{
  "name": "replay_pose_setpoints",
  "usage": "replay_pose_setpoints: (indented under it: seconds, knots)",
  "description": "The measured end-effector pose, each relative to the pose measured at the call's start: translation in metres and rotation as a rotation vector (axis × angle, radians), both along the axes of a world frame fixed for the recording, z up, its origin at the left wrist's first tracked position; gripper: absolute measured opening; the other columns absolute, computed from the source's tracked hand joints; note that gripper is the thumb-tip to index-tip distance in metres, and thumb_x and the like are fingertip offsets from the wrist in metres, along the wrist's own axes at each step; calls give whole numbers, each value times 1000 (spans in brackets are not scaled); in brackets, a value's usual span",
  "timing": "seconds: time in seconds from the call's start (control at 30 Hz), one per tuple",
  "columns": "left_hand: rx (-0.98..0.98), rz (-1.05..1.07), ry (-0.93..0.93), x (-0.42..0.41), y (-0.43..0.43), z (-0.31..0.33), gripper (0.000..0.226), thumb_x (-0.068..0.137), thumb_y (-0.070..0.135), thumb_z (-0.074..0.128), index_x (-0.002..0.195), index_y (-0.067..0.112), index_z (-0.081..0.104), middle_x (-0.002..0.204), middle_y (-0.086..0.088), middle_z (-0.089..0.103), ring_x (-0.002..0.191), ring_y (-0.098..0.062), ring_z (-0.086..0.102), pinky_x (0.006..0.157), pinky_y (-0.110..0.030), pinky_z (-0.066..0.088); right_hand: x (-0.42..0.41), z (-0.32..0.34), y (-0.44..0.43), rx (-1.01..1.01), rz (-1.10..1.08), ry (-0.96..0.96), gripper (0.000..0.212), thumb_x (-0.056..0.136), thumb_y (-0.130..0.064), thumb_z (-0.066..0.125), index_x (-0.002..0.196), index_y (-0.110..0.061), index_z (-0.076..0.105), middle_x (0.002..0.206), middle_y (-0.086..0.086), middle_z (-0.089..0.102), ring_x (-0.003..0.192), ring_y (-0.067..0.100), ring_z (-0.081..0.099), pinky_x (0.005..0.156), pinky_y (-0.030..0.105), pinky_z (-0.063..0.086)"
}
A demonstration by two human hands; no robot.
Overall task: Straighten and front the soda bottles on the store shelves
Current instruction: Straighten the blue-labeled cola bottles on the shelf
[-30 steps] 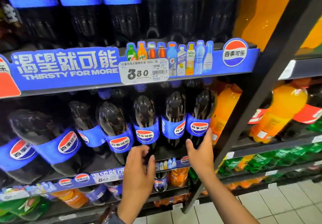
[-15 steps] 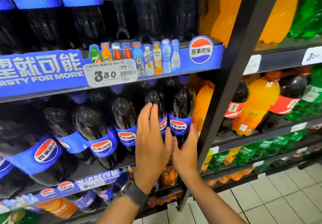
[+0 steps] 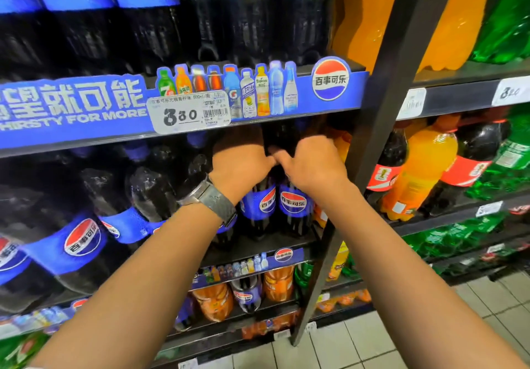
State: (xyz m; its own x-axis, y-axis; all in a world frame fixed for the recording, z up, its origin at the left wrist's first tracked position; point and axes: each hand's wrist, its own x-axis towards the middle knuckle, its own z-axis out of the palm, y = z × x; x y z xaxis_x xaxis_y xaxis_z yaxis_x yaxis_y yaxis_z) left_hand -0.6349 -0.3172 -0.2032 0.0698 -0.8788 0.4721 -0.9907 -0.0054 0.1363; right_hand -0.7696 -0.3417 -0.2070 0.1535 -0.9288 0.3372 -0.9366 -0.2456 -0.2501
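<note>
A row of dark Pepsi bottles with blue labels stands on the middle shelf. My left hand, with a watch on its wrist, is wrapped over the upper part of one Pepsi bottle. Right beside it, my right hand grips the top of the neighbouring Pepsi bottle at the row's right end. Both bottles stand upright with labels facing out. Their necks and caps are hidden behind my hands.
A dark upright post divides the shelving just right of my hands. Orange, red-labelled cola and green bottles fill the right bay. Large Pepsi bottles stand on the shelf above, over a blue price strip. More bottles sit on lower shelves above a tiled floor.
Both hands rose from the bottles' lower bodies to their tops and curled around them. The view shifted right and closer to the shelf.
</note>
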Motion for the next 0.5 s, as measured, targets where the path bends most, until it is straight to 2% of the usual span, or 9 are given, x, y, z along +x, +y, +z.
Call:
replay_pose_setpoints:
  seconds: [0.07, 0.13, 0.2, 0.27, 0.33, 0.4, 0.5]
  knots:
    - [14, -27, 23, 4, -2, 1, 49, 82, 56, 60, 113, 18, 57, 107, -10, 64, 99, -31, 60, 68, -29, 36, 2, 5, -3, -47, -4, 186, 59, 94, -59, 34, 66, -9, 44, 69, 8, 48, 81, 31, 56, 65, 32, 34]
    - [27, -95, 75, 8, -4, 2, 59, 78, 54, 66, 124, 19, 53, 120, -9, 61, 111, -31, 56, 80, -32, 43, 4, 9, -3, -60, -22, 294, 56, 96, -58, 31, 73, -12, 53, 71, 7, 48, 80, 30, 56, 67, 32, 35]
    - [44, -153, 110, 13, -4, 4, 74, 76, 52, 71, 136, 20, 44, 136, -8, 51, 122, -31, 49, 93, -35, 42, 4, 12, -3, -62, -29, 328, 51, 96, -55, 38, 90, -12, 64, 77, 5, 51, 84, 30, 58, 66, 31, 37]
    - [100, -167, 127, 18, -6, 5, 83, 74, 53, 73, 141, 20, 37, 141, -8, 46, 125, -31, 46, 94, -35, 41, 3, 17, -5, -33, -19, 267, 48, 94, -52, 46, 112, -11, 63, 101, 9, 61, 99, 33, 58, 71, 33, 42]
    - [184, -188, 138, 24, -8, 7, 90, 72, 55, 74, 144, 22, 31, 144, -6, 42, 128, -31, 43, 96, -34, 40, 1, 25, -8, 59, -10, 223, 50, 93, -50, 49, 121, -10, 58, 119, 11, 60, 107, 33, 55, 73, 33, 40]
    - [215, -236, 168, 31, -10, 8, 94, 71, 52, 76, 146, 24, 27, 147, -3, 39, 132, -29, 39, 100, -34, 37, -1, 30, -12, 156, 23, 281, 45, 94, -47, 48, 116, -9, 60, 117, 11, 61, 106, 32, 54, 72, 32, 36]
    - [229, -275, 191, 36, -9, 8, 95, 70, 51, 77, 146, 25, 25, 146, -2, 41, 132, -29, 39, 101, -35, 37, 0, 34, -18, 255, 33, 304, 29, 94, -40, 49, 93, -13, 59, 103, 10, 63, 86, 28, 52, 68, 32, 38]
